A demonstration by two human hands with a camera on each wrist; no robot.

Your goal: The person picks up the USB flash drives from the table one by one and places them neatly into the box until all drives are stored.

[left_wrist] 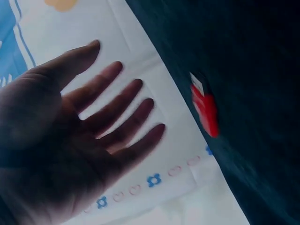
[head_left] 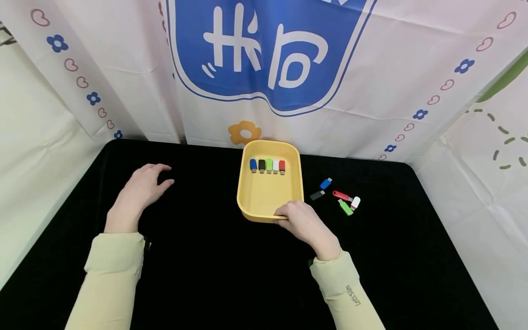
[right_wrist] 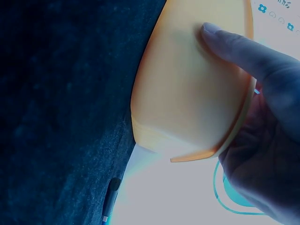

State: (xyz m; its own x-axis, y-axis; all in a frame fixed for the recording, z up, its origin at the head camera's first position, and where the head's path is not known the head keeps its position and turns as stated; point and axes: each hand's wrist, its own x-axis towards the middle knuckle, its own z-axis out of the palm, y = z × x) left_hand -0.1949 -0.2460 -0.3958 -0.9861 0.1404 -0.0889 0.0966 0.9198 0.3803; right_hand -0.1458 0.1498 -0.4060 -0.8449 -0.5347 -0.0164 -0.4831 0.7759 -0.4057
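Observation:
A yellow plastic tray (head_left: 264, 195) sits mid-table toward the back. My right hand (head_left: 303, 222) grips its near right corner; in the right wrist view the thumb (right_wrist: 229, 44) lies against the outer wall and the other fingers go over the rim, partly hidden. Inside the tray several USB sticks stand in a row: blue (head_left: 253, 165), black (head_left: 261, 166), green (head_left: 269, 165), white (head_left: 276, 166) and red (head_left: 282, 167). My left hand (head_left: 142, 188) hovers over the cloth at the left, holding nothing, its fingers spread in the left wrist view.
Right of the tray lie loose USB sticks: blue (head_left: 326, 184), black (head_left: 317, 195), red (head_left: 341, 196), white (head_left: 355, 203) and green (head_left: 345, 207). A black cloth (head_left: 222, 275) covers the table. Behind it hangs a printed white curtain (head_left: 350, 133).

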